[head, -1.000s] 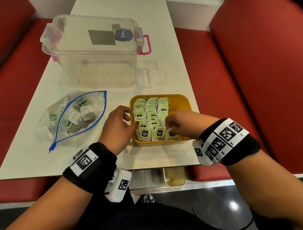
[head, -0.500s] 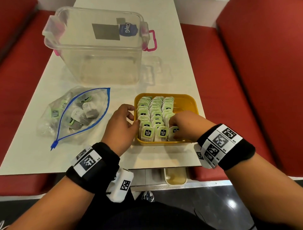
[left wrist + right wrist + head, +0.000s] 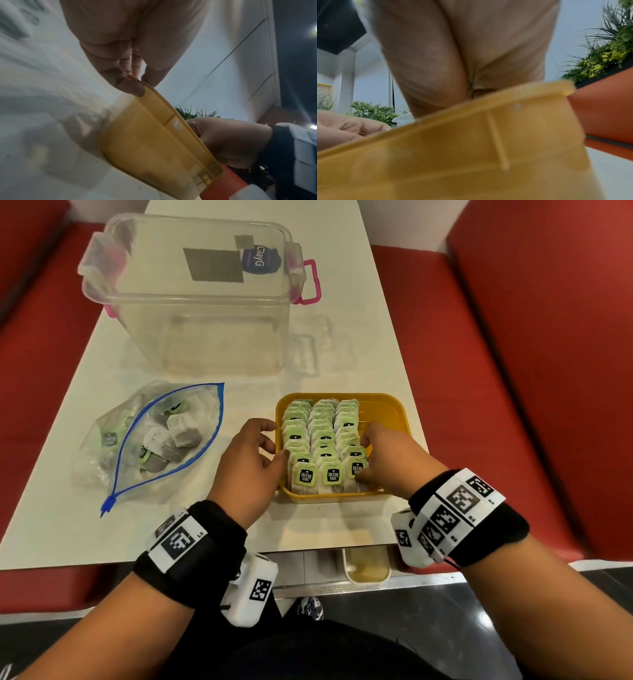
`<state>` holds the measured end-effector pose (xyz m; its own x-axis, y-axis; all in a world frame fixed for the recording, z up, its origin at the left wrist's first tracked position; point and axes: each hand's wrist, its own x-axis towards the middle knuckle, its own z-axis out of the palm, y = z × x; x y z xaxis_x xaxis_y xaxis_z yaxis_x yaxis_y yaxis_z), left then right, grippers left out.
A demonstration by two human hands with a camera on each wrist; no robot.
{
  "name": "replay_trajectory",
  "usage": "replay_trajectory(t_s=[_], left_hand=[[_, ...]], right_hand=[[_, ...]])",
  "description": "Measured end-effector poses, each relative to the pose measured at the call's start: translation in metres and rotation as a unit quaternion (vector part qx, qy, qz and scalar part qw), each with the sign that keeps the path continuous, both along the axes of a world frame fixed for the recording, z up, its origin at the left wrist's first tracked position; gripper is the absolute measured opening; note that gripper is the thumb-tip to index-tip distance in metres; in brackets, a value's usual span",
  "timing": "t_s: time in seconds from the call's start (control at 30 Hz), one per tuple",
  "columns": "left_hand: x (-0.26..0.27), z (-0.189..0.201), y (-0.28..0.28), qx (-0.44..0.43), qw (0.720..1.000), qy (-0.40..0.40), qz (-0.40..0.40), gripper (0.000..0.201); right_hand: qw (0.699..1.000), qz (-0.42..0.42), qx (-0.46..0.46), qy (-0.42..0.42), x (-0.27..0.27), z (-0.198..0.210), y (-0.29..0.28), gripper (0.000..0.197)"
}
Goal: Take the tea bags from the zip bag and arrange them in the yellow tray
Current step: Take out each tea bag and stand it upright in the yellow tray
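The yellow tray [image 3: 394, 412] sits on the bench [image 3: 370, 313], three rows of tea bags [image 3: 322, 436] standing inside; the left hand [image 3: 248, 463] pinches its left rim; the right hand [image 3: 390, 458] curls its fingers around the nearest right-row bags; the open zip bag [image 3: 154, 440] lies left, bags inside.

- The square yellow plastic tray [image 3: 394, 412] looked smooth, slightly translucent.
- The papery white tea bags [image 3: 322, 446] carried matt green paper tags.
- The clear, crinkled, glossy plastic zip bag with a blue seal [image 3: 113, 440] lay on the smooth, matt cream table [image 3: 359, 302].
- The clear hard-plastic storage box [image 3: 205, 320] had pink clips.
- The red bench seats [image 3: 513, 371] looked like smooth upholstery.
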<state>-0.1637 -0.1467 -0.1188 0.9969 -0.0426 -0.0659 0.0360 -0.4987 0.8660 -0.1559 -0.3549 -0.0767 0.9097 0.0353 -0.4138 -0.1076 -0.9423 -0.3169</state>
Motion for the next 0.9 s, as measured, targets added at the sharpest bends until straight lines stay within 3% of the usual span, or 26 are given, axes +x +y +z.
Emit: replay_trajectory(t_s=[0.17, 0.4, 0.57, 0.73, 0.83, 0.9], left_hand=[[-0.001, 0.000, -0.001, -0.008, 1.000, 0.006, 0.009, 0.035], [-0.005, 0.008, 0.002, 0.024, 1.000, 0.010, 0.011, 0.035], [-0.013, 0.036, 0.024, 0.065, 0.994, -0.081, 0.037, 0.028], [-0.018, 0.057, 0.073, 0.167, 0.964, -0.187, 0.092, 0.008], [-0.024, 0.056, 0.102, 0.279, 0.941, -0.134, 0.136, 0.005], [-0.030, 0.050, 0.117, 0.295, 0.941, -0.083, 0.141, 0.004]], right_hand=[[1.000, -0.012, 0.010, -0.014, -0.003, 0.003, -0.001, 0.038], [0.999, -0.031, 0.001, -0.021, -0.003, 0.009, -0.010, 0.045], [0.991, -0.044, 0.064, -0.105, -0.002, 0.037, -0.007, 0.033], [0.978, 0.003, 0.160, -0.131, 0.006, 0.058, 0.040, 0.026], [0.972, 0.034, 0.203, -0.117, 0.016, 0.059, 0.080, 0.025], [0.968, 0.073, 0.212, -0.115, 0.021, 0.057, 0.107, 0.024]])
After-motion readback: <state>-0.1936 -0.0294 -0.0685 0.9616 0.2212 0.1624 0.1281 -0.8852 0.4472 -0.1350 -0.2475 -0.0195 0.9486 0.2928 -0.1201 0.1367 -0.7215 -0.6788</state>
